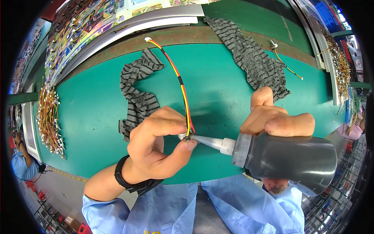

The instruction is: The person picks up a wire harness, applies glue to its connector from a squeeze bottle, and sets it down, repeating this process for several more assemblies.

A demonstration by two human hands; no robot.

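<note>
Between thumb and fingers, my left hand (154, 146) pinches a small round metal part (182, 136) with wires joined to it. Its red, yellow and black wire lead (177, 72) arcs up across the green mat and ends in a white connector (148, 39). My right hand (269, 117) grips a translucent squeeze bottle (292, 160) of dark contents, held sideways. The bottle's tapered nozzle (208, 142) points left, its tip at the wire joints by my left fingertips. Whether anything flows from the tip cannot be seen.
Two grey-and-black striped cloths (136, 78) (253, 58) lie on the green table mat (93, 113). A short wired part (276, 48) rests at the back right. Bundles of wire leads (49, 121) hang at the left edge, more (338, 66) at the right. Another person (24, 162) is at far left.
</note>
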